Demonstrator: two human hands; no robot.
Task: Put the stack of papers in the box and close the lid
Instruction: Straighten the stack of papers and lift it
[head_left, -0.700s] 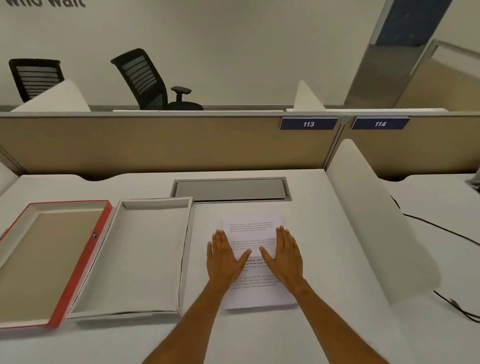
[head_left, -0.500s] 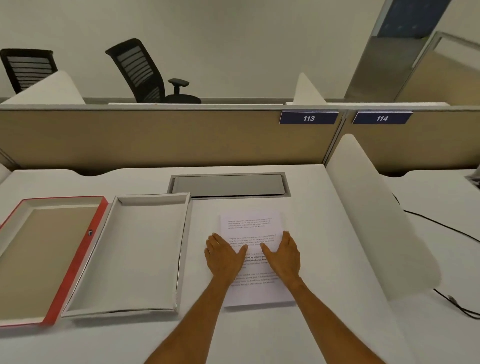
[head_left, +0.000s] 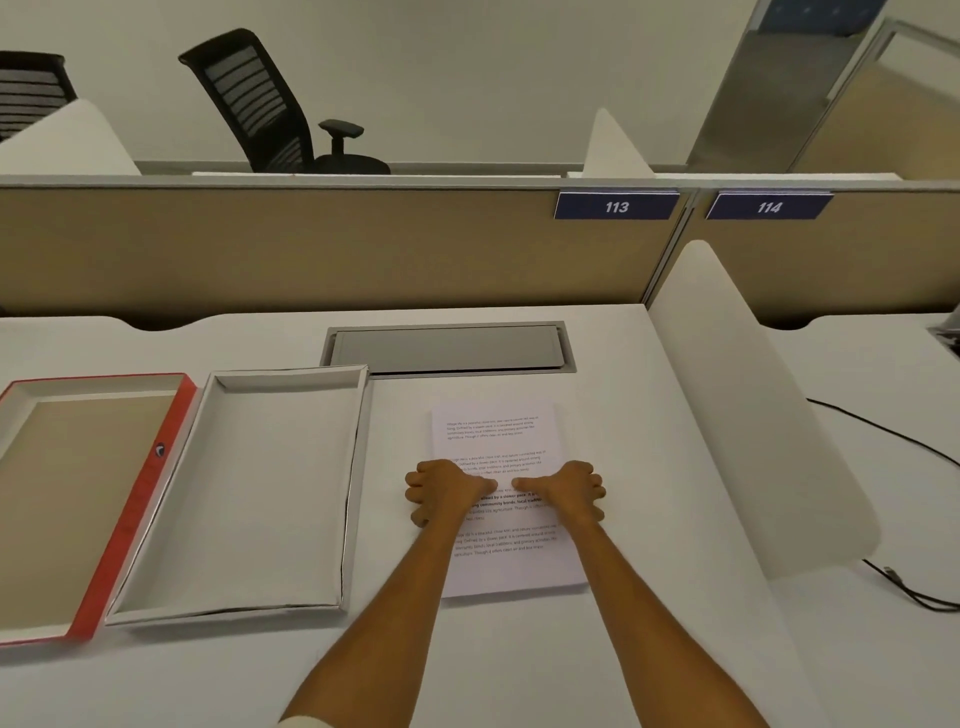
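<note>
White stack of papers (head_left: 498, 436), mid-page print hidden under left hand (head_left: 441, 491); right hand (head_left: 569, 491)

Two bare forearms come up from the bottom edge, ending in the left hand (head_left: 445, 488) and the right hand (head_left: 566, 488). No rings on the fingers (head_left: 415, 492), no watch or bands back behind the knuckles at either wrist (nothing on the nails I can make out either). Well back from the fingers, down by the left elbow, there's a sliver of pale sleeve (head_left: 304, 722) poking in.
</note>
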